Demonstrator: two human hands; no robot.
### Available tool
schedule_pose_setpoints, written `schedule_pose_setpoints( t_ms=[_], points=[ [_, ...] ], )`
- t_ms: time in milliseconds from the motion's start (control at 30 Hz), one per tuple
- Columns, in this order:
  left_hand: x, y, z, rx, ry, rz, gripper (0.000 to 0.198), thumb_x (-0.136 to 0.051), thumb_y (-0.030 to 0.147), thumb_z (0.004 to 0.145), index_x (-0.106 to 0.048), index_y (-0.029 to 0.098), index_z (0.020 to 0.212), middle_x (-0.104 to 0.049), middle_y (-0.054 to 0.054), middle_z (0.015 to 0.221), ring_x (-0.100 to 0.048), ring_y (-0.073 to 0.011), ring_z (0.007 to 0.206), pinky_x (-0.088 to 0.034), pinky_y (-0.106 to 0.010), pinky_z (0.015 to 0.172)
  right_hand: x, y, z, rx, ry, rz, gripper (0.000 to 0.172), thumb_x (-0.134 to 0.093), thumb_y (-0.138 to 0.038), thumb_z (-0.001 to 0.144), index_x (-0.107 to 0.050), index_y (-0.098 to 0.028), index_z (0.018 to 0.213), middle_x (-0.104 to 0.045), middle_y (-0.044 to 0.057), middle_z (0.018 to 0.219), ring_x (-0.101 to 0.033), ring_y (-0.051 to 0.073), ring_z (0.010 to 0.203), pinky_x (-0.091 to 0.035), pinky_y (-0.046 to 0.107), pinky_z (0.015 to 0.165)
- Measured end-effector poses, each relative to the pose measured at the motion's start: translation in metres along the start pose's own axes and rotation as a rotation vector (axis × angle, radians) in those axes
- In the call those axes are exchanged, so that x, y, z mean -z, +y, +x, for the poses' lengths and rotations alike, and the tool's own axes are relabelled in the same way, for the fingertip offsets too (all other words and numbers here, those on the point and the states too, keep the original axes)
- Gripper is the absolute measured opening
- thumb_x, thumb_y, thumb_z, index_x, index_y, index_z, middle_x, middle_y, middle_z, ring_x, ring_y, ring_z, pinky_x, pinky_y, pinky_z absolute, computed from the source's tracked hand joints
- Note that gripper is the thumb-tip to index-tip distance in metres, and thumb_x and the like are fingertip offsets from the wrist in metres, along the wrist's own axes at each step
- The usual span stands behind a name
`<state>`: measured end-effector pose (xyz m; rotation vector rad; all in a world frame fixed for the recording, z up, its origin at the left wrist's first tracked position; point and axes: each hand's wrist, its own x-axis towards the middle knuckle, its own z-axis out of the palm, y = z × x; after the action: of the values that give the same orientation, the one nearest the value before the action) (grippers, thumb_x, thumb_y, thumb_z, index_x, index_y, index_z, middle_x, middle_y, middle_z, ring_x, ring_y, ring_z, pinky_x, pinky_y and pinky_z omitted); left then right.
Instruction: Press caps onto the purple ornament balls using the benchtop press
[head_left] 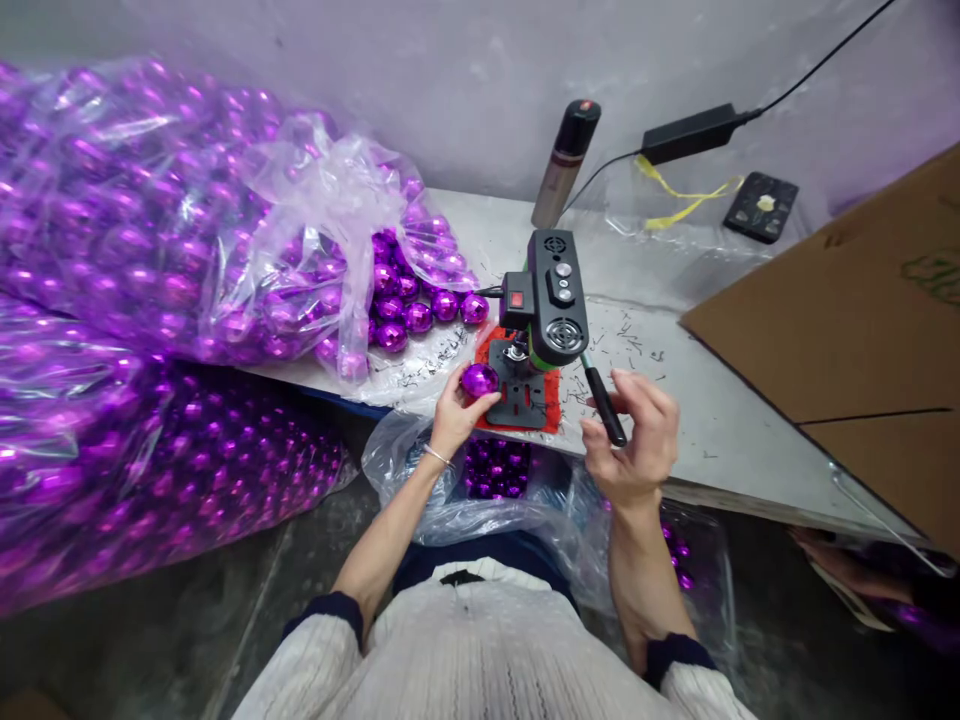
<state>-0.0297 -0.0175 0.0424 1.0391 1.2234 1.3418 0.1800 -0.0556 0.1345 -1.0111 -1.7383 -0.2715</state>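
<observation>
My left hand [454, 415] pinches a shiny purple faceted ball [480, 379] between thumb and fingers, at the left edge of the black base plate [517, 405] of a small bench drill press [557, 295]. The press has a red rocker switch and round vents on its top. From its right side a lever with a black grip [604, 405] slants down toward me. My right hand [634, 430] is around this grip with thumb and fingers apart; no firm hold shows. The drill's tip is hidden under the press head.
Large clear bags of purple balls [135, 210] fill the left, with loose balls [418, 317] spilling out. A spray can [566, 160], a power adapter [690, 134] and a black box [761, 207] stand behind. A cardboard box [840, 340] is at right. Dark shavings litter the table [675, 400].
</observation>
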Motion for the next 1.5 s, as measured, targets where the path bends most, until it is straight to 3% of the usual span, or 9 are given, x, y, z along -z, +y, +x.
schedule_pose_setpoints(
  t_ms=[100, 233, 367, 500, 600, 700, 900, 1167, 1500],
  points=[
    [0.006, -0.004, -0.007, -0.267, 0.008, 0.331, 0.071, -0.090, 0.052, 0.067, -0.063, 0.022, 0.126, -0.065, -0.013, 0.130, -0.058, -0.0307, 0.129, -0.041, -0.048, 0.118, -0.007, -0.001, 0.001, -0.003, -0.005, 0.005, 0.041, -0.057, -0.030, 0.097, -0.056, -0.023, 0.138, -0.069, 0.011, 0.117, -0.073, 0.022, 0.100, -0.067, 0.035, 0.075],
    [0.013, -0.007, -0.010, -0.351, 0.023, 0.498, 0.068, -0.088, 0.057, 0.068, -0.064, 0.022, 0.122, -0.066, -0.013, 0.122, -0.062, -0.0307, 0.121, -0.047, -0.049, 0.111, -0.009, 0.000, -0.005, -0.032, 0.033, 0.052, 0.039, -0.059, -0.026, 0.096, -0.058, -0.023, 0.135, -0.070, 0.010, 0.115, -0.073, 0.022, 0.100, -0.066, 0.033, 0.069],
    [0.012, -0.005, -0.007, -0.230, 0.046, 0.394, 0.068, -0.089, 0.055, 0.067, -0.064, 0.022, 0.121, -0.067, -0.012, 0.124, -0.061, -0.0305, 0.123, -0.045, -0.048, 0.112, -0.010, -0.005, 0.002, -0.067, 0.026, 0.066, 0.033, -0.057, -0.028, 0.096, -0.061, -0.022, 0.129, -0.072, 0.010, 0.111, -0.073, 0.021, 0.093, -0.064, 0.032, 0.066],
    [0.005, -0.002, 0.003, 0.043, 0.013, 0.027, 0.067, -0.086, 0.053, 0.070, -0.061, 0.022, 0.124, -0.068, -0.011, 0.126, -0.065, -0.0269, 0.119, -0.046, -0.044, 0.112, -0.014, -0.012, 0.017, -0.132, 0.049, 0.085, 0.013, -0.053, -0.025, 0.098, -0.065, -0.021, 0.102, -0.071, 0.005, 0.090, -0.072, 0.018, 0.081, -0.058, 0.031, 0.064],
    [-0.001, -0.001, 0.011, 0.189, 0.015, -0.214, 0.064, -0.085, 0.052, 0.070, -0.060, 0.022, 0.120, -0.070, -0.009, 0.122, -0.067, -0.0248, 0.116, -0.047, -0.042, 0.110, -0.016, -0.015, 0.024, -0.149, 0.061, 0.063, 0.019, -0.052, -0.021, 0.097, -0.059, -0.022, 0.080, -0.066, 0.002, 0.073, -0.069, 0.017, 0.074, -0.054, 0.031, 0.064],
    [-0.007, 0.000, 0.015, 0.216, 0.017, -0.254, 0.061, -0.084, 0.051, 0.071, -0.060, 0.021, 0.118, -0.072, -0.008, 0.120, -0.068, -0.0250, 0.115, -0.047, -0.042, 0.110, -0.017, -0.015, 0.027, -0.153, 0.079, 0.073, 0.024, -0.051, -0.019, 0.097, -0.056, -0.023, 0.074, -0.063, 0.000, 0.067, -0.067, 0.016, 0.071, -0.050, 0.030, 0.062],
    [-0.019, -0.006, 0.011, 0.114, -0.037, -0.050, 0.060, -0.083, 0.053, 0.076, -0.060, 0.021, 0.122, -0.073, -0.009, 0.117, -0.068, -0.0265, 0.114, -0.047, -0.043, 0.108, -0.017, -0.015, 0.026, -0.129, 0.073, 0.092, 0.020, -0.053, -0.016, 0.094, -0.057, -0.023, 0.076, -0.063, -0.001, 0.067, -0.068, 0.016, 0.072, -0.049, 0.029, 0.063],
    [-0.027, -0.017, 0.008, -0.133, -0.064, 0.521, 0.060, -0.085, 0.048, 0.075, -0.064, 0.026, 0.127, -0.069, -0.010, 0.120, -0.060, -0.0312, 0.118, -0.037, -0.047, 0.110, -0.015, -0.017, 0.025, -0.135, 0.030, 0.051, 0.017, -0.052, -0.017, 0.095, -0.057, -0.022, 0.079, -0.067, 0.001, 0.073, -0.067, 0.015, 0.071, -0.050, 0.028, 0.064],
    [-0.027, -0.029, 0.015, -0.249, -0.220, 0.524, 0.066, -0.090, 0.046, 0.069, -0.065, 0.025, 0.126, -0.071, -0.010, 0.125, -0.061, -0.0318, 0.121, -0.035, -0.048, 0.115, -0.016, -0.016, 0.020, -0.132, 0.028, 0.103, 0.026, -0.047, -0.029, 0.101, -0.057, -0.022, 0.078, -0.065, 0.002, 0.073, -0.065, 0.015, 0.072, -0.048, 0.028, 0.062]
  ],
)
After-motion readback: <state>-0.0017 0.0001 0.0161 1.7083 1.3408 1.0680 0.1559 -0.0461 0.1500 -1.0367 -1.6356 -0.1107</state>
